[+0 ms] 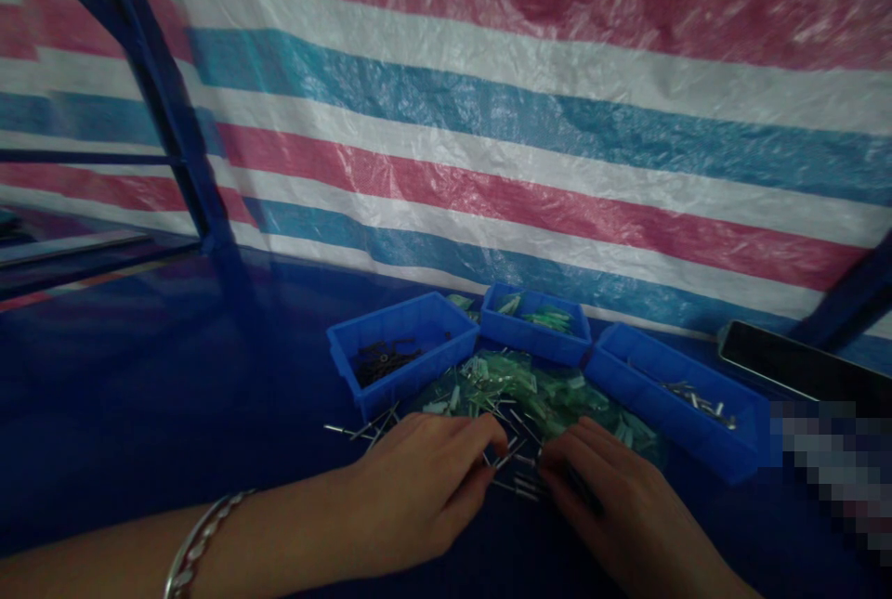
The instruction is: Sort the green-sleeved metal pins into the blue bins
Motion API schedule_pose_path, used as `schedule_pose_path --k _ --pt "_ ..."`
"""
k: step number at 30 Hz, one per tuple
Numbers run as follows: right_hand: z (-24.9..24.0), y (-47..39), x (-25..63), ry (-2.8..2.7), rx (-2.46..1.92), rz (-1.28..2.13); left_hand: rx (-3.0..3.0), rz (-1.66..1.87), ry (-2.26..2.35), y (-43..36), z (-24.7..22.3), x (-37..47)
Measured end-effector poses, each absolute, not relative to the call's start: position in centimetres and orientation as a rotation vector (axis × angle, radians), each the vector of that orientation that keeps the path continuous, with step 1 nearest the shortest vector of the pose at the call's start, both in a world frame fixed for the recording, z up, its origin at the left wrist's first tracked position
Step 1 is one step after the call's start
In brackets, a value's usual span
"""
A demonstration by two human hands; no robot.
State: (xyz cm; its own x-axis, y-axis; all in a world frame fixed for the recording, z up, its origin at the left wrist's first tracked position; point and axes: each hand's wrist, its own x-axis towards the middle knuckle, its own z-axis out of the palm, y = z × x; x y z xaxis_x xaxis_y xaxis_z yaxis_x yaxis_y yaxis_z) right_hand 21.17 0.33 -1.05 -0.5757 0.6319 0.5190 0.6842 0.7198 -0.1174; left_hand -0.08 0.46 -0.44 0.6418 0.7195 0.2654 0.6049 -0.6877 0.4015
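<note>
A striped plastic tarp [530, 107] in pink, white and blue fills the background, hanging behind a dark blue counter [174, 395]. A blue metal frame [163, 88] rises at the left in front of the tarp. At the far right edge of the counter lies a dark phone [794, 362], flat, screen up.

Three small blue bins sit in a loose arc near the middle of the counter. The left bin [400, 348] holds dark small parts; the middle bin [536, 322] holds pale green pieces; the right bin [679, 399] holds a few silvery metal pieces.

Between the bins and the person lies a heap of translucent green plastic pieces [530, 390], and just in front of it a scatter of thin metal pins [512, 464] — some also strewn toward the left bin.

Both hands rest low on the counter, close together at the pins. The left hand [425, 483], with a silver bracelet [202, 539] on its wrist, lies palm down with its fingertips touching the pins. The right hand [613, 497] curls beside it, fingers bent over the pins — whether either hand actually pinches a pin cannot be told.
</note>
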Motion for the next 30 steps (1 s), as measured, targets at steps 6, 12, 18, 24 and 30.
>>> schedule_pose_path --k 6,12,18,24,30 --pt "-0.4 -0.1 20.8 -2.344 -0.817 -0.03 2.556 0.572 1.08 0.6 0.0 0.0" --pt "-0.1 -0.5 20.5 -2.323 -0.723 0.015 2.598 0.633 1.003 0.6 0.1 0.0" --pt "0.0 -0.4 20.6 -2.324 -0.697 0.043 2.575 0.611 0.981 0.4 0.0 -0.2" --pt "0.0 -0.4 20.5 -2.327 -0.659 0.083 2.584 0.546 0.863 0.5 0.0 -0.2" --pt "0.1 -0.7 20.4 -2.326 -0.647 0.088 2.629 0.538 0.88 0.2 0.2 0.0"
